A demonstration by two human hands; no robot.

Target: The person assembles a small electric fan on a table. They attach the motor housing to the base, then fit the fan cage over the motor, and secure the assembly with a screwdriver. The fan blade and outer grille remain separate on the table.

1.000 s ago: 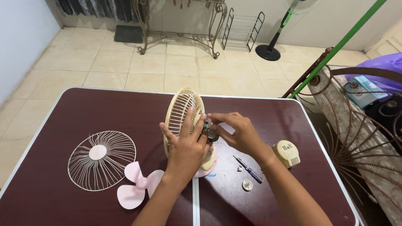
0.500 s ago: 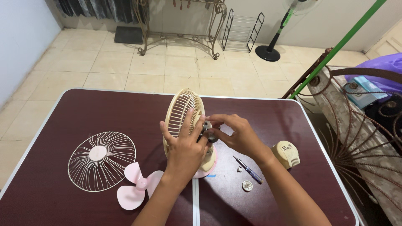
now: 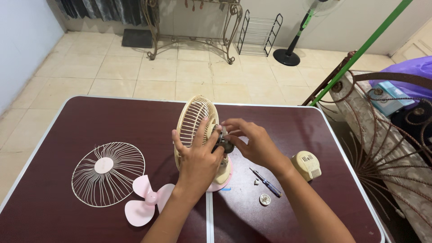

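Observation:
A small cream desk fan stands upright near the middle of the dark red table (image 3: 103, 117), its rear grille (image 3: 191, 121) facing left. My left hand (image 3: 198, 157) is wrapped around the grille's back edge and steadies it. My right hand (image 3: 252, 144) pinches the bare dark motor (image 3: 223, 145) behind the grille with its fingertips. The fan's pink base (image 3: 220, 182) shows below my left hand. On the left lie the detached front grille (image 3: 108, 173) and the pink blade (image 3: 146, 202).
By my right forearm lie a blue-handled screwdriver (image 3: 266, 182), a small round cap (image 3: 265, 199), a tiny white piece (image 3: 256, 182) and the cream motor cover (image 3: 307, 164). A rusty metal frame (image 3: 387, 148) and a green pole (image 3: 360, 49) stand right of the table.
My right fingers have shifted a little on the motor; the fan and my left hand stay where they were. The view moved slightly.

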